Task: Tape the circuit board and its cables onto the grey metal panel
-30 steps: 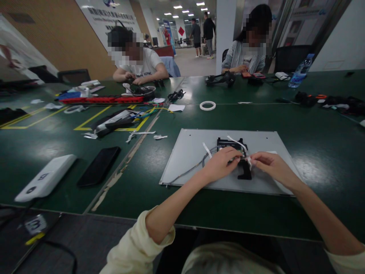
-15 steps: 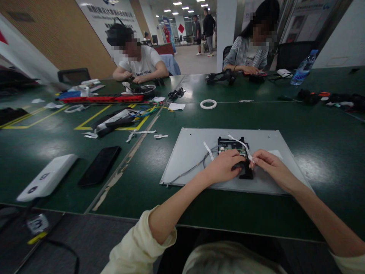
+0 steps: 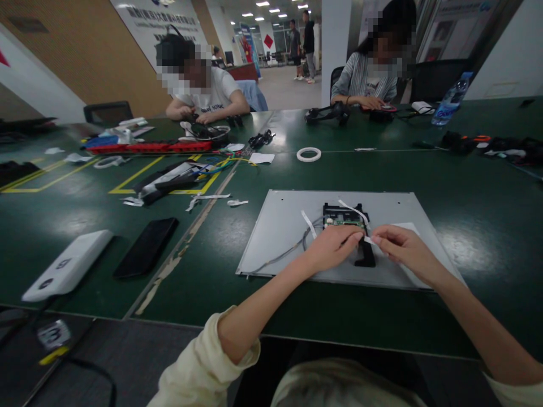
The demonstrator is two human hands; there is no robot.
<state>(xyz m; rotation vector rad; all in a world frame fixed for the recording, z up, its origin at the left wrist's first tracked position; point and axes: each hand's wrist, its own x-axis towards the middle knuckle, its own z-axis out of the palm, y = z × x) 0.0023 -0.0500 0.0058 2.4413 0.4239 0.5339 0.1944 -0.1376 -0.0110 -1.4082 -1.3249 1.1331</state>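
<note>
The right hand (image 3: 401, 244) pinches the tape (image 3: 369, 241) at the frame (image 3: 365, 255); whether the left hand (image 3: 336, 247), just beside, grips anything — can't tell. Tape's likely light, limp, clingy; best held by its 2 ends.

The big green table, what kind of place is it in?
Probably an office where electronics get handled: a circuit board is above a grey panel on the green table, black chairs stand beyond, and there's a large lettered sign.
</note>
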